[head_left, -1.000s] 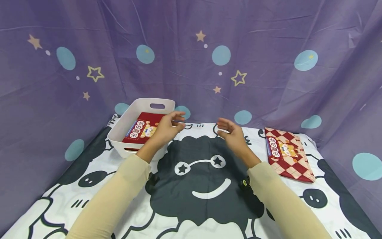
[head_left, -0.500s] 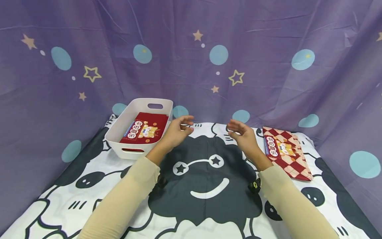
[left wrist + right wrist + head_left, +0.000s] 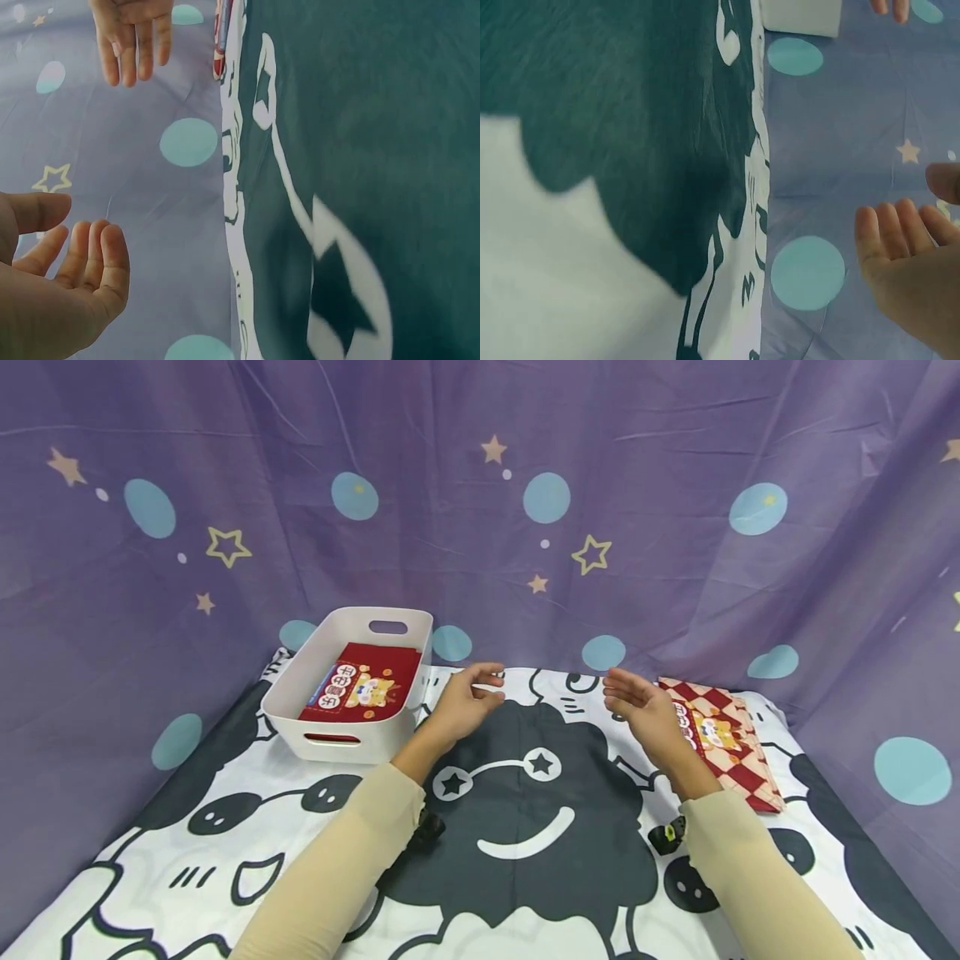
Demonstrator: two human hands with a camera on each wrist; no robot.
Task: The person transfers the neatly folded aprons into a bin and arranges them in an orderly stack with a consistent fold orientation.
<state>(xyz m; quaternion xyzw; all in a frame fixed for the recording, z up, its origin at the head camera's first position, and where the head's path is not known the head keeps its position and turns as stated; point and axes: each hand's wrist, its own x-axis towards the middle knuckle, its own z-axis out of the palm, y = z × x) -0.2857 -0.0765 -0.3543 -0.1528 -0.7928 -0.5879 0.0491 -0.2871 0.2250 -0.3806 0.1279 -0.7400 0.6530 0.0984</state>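
My left hand [image 3: 465, 703] hovers above the sheet, right of the white plastic basket [image 3: 384, 742], holding nothing. Its fingers are loosely bent with the thumb apart, as the left wrist view shows of the same hand [image 3: 71, 289]. My right hand [image 3: 647, 714] is also in the air with nothing in it, overlapping the left edge of a red-and-cream checkered flat packet [image 3: 742, 743] in the head view. Relaxed fingers show on the right hand [image 3: 911, 274] in the right wrist view. A flat red packet [image 3: 363, 683] with a cartoon animal lies in the basket.
A black-and-white cartoon sheet [image 3: 517, 810] covers the table. Behind it hangs a purple curtain [image 3: 450, 485] with stars and blue dots. The basket stands at the back left, the checkered packet at the back right.
My hands have both shifted right and slightly nearer, the right one more, widening the gap between them. The left hand no longer overlaps the basket. The packets stay put; the view shifts slightly.
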